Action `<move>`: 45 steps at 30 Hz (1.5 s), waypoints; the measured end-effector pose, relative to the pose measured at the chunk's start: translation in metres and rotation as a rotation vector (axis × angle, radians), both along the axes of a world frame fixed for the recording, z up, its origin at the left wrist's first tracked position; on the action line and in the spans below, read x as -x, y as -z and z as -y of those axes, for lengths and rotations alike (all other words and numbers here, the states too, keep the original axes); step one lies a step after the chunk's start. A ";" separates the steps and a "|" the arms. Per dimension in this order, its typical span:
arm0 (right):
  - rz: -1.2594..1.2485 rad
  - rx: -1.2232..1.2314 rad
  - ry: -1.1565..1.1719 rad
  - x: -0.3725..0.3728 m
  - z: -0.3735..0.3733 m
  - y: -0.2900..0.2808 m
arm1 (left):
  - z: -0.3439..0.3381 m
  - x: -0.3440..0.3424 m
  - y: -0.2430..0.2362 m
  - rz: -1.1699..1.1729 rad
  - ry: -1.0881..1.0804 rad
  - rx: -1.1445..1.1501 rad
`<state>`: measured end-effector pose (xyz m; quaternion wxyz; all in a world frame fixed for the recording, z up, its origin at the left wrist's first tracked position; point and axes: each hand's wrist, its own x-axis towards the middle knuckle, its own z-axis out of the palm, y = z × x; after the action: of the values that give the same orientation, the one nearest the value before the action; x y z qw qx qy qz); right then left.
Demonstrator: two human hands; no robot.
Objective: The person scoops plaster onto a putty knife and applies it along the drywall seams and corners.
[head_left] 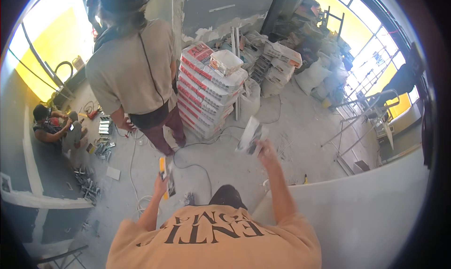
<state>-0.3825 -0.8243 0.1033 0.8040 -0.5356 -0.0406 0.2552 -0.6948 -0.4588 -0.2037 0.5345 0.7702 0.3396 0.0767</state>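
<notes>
Left hand is clenched around an orange-handled tool, held upright and low, while right hand grasps a blurred pale trowel-like tool raised clear of the curved grey wall, presumably for working its surface.

Left hand: fingers wrapped on orange-yellow tool with black end. Right hand: fingers grip white-grey flat tool, dark patch near fingertips. Own shirt: peach-tan, dark lettering. Beyond right fingers: stack of sacks, white with red bands; white tub on top. Floor: pale grey, dusty; thin white and grey cables. Beyond left fingers: standing person, beige top, maroon trousers. Windows: bright yellow. Wall right of fingers: plain light grey.
</notes>
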 end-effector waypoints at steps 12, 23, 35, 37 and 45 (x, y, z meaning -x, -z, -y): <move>1.014 0.559 -0.383 -0.720 -0.195 -0.022 | 0.082 -0.578 -0.060 0.457 -0.456 0.522; 1.517 0.830 -1.006 -0.963 -0.334 0.069 | 0.146 -0.955 -0.148 0.635 -0.881 0.787; 1.660 0.624 -1.156 -1.019 -0.339 0.108 | 0.141 -1.076 -0.169 0.609 -1.006 0.966; 1.703 0.703 -1.049 -1.008 -0.336 0.112 | 0.139 -1.081 -0.166 0.612 -1.018 0.962; 1.713 0.728 -1.307 -1.004 -0.339 0.103 | 0.140 -1.090 -0.177 0.601 -1.016 0.887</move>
<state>0.6218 -0.4856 0.0007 0.0212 -0.6119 -0.7717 0.1723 0.3947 -0.5992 -0.0264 0.7643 0.1753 0.4925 0.3777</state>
